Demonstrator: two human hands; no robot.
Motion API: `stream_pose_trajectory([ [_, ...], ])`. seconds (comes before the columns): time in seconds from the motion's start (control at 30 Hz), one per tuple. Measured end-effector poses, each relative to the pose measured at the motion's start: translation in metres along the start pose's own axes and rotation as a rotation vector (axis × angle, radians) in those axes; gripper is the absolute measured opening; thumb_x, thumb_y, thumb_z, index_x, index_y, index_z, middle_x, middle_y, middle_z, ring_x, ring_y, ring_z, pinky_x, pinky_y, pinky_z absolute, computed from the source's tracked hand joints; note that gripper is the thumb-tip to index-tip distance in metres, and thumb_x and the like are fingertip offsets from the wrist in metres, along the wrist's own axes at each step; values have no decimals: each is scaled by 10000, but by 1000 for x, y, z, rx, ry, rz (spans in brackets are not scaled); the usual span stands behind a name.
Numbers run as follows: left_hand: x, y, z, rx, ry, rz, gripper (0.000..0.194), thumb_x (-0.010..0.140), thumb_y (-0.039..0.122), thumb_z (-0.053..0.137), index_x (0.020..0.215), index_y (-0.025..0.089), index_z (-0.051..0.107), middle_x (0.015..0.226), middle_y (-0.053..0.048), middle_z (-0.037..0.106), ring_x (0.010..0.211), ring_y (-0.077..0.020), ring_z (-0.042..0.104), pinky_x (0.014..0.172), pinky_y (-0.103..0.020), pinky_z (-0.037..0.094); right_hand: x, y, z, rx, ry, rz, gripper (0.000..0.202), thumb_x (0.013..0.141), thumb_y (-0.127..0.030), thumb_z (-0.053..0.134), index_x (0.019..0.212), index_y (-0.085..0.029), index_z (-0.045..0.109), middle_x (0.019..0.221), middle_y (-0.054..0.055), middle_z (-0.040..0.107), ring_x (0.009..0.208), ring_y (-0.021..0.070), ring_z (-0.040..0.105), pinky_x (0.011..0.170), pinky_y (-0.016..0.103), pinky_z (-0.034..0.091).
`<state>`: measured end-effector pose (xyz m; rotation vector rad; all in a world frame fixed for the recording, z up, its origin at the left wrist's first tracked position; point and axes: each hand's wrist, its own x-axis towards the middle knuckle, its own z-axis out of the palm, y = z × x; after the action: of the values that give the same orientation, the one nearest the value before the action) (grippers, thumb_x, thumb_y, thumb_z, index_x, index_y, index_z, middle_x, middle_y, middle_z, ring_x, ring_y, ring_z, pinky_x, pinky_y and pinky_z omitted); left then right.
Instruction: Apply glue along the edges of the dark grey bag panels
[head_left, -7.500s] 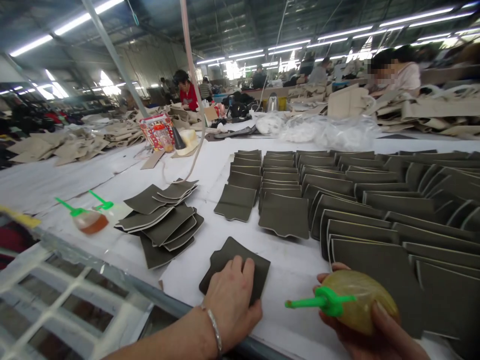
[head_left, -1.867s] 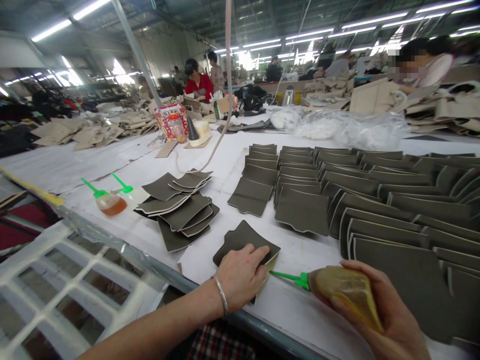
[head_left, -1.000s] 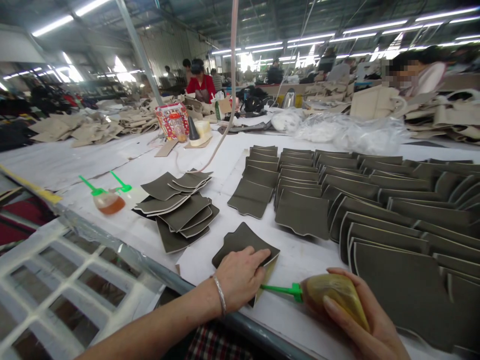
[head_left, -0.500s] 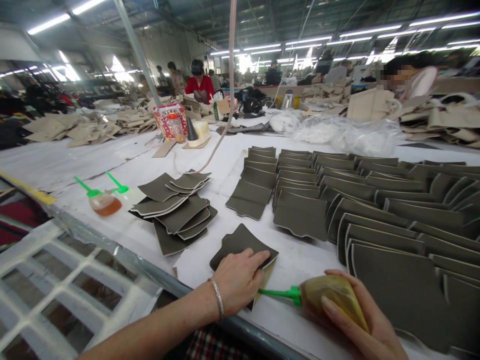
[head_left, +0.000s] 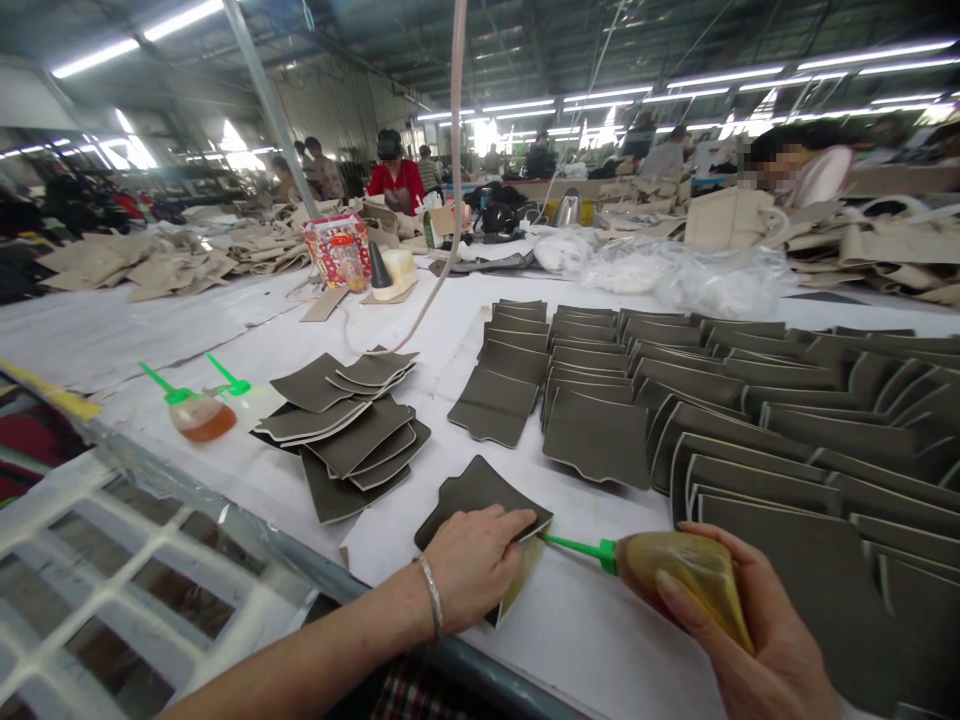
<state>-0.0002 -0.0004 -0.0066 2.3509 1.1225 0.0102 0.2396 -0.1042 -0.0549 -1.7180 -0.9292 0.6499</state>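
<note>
My left hand (head_left: 474, 560) presses on a dark grey-brown panel (head_left: 474, 490) near the table's front edge, its index finger stretched along the top and the other fingers bent in. Below that hand shows a yellowish, wet-looking surface (head_left: 523, 572) at the panel's lower right. My right hand (head_left: 757, 620) is closed around a squeeze bottle of yellowish-brown liquid (head_left: 679, 570), tipped on its side. Its green nozzle (head_left: 574, 545) points left, the tip at the panel's right corner beside my left index finger. My left thumb is partly hidden.
Left of the panel lies a loose pile of similar panels (head_left: 352, 425). Overlapping rows of panels (head_left: 600, 440) fill the right side. Two green-nozzled bottles, one with amber liquid (head_left: 201, 418), stand at left. A hose (head_left: 454, 180) hangs down; co-workers sit beyond.
My right hand has moved the bottle right and slightly up in the view, and its nozzle tip has gone from beside my left fingers to the panel's right corner. My left hand stays on the panel.
</note>
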Motion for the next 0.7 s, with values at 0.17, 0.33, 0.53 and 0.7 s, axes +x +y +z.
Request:
stream_pose_trajectory([
  [0.17,0,1,1,-11,4,-16,511,908,209,356,1373,249,562,1126,-60,698,1011,-274,680,912,-439,536,-1,-19,3,5,42,-47,607,757,-687,720,1216,-325,556,1133,6,609,1003,285,591,901,412,424],
  [0.33,-1,1,0,-25,11,-14,502,915,211,358,1369,257,567,1139,-57,700,1022,-273,681,924,-435,532,-3,-12,2,-11,15,-22,644,744,-690,732,1237,-320,546,1149,16,602,1002,297,589,890,425,424],
  [0.53,-1,1,-1,-27,21,-20,503,908,205,366,1365,262,565,1156,-46,700,1037,-260,674,928,-410,524,3,-14,2,40,-3,-34,636,738,-672,746,1233,-323,552,1144,10,612,1010,301,590,908,434,416],
  [0.7,-2,2,1,-20,27,-26,482,914,224,372,1352,264,571,1124,-46,704,1014,-265,678,896,-416,530,-3,-7,3,-22,6,-32,658,742,-688,729,1252,-318,542,1171,21,606,1014,312,596,904,436,433],
])
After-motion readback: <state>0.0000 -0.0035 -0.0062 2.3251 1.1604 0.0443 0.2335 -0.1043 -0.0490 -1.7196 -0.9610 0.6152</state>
